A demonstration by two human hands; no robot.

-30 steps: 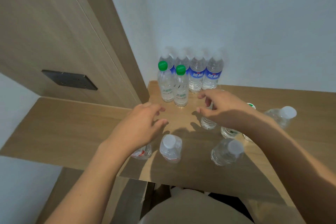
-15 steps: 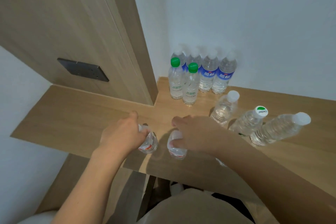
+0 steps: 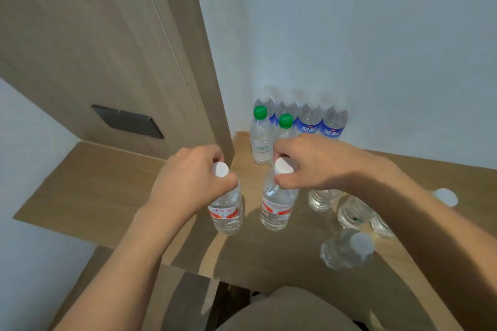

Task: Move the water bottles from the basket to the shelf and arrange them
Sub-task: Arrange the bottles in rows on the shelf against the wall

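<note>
My left hand [image 3: 188, 183] grips the neck of a clear, white-capped bottle with a red label [image 3: 226, 212], held upright over the wooden shelf [image 3: 88, 185]. My right hand [image 3: 314, 161] grips the neck of a second red-label bottle [image 3: 277, 207] just to its right. Behind them, at the wall corner, two green-capped bottles [image 3: 261, 137] stand in front of several blue-label bottles [image 3: 309, 121]. More clear bottles [image 3: 347, 247] stand under and beside my right forearm. No basket is in view.
A wooden panel [image 3: 107, 43] with a dark plate [image 3: 126, 121] rises left of the bottles. A white wall [image 3: 363, 35] closes the back. The shelf's front edge runs near my lap [image 3: 287, 309].
Both hands came down onto two red-label bottles near the front edge, closed on their necks and carried them upright toward the back rows.
</note>
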